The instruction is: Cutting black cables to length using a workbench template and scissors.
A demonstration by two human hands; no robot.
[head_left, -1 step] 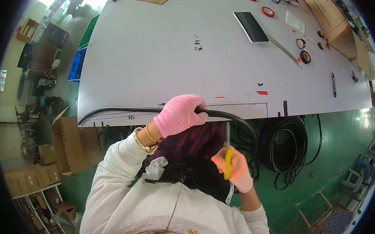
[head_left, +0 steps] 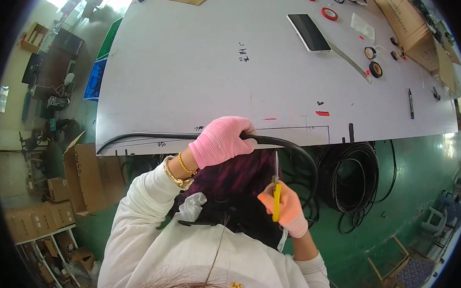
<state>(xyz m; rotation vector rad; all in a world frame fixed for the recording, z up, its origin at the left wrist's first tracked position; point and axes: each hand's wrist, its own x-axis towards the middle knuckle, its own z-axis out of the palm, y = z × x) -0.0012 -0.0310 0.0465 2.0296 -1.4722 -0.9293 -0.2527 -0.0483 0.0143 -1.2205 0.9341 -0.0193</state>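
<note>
My left hand (head_left: pixel 223 142), in a pink glove, is closed around a black cable (head_left: pixel 161 135) at the table's near edge. To the left the cable lies along a drawn line on the white tabletop, its end near the left corner. On the right it bends down over the edge. Below that bend, my right hand (head_left: pixel 285 208), in an orange glove, grips yellow-handled scissors (head_left: pixel 277 201). Their blades point up toward the cable, apart from it, and look closed.
Coiled black cable (head_left: pixel 336 197) hangs or lies beyond the near edge at right. A phone (head_left: pixel 308 33), metal ruler (head_left: pixel 347 60), tape rolls (head_left: pixel 375 70) and marker pen (head_left: pixel 410 104) are on the table. An open cardboard box (head_left: pixel 92 181) stands left, a chair (head_left: pixel 414 273) lower right.
My right hand has shifted slightly left with the scissors, and their blades look a little more tilted. My left hand and the cable look almost unmoved.
</note>
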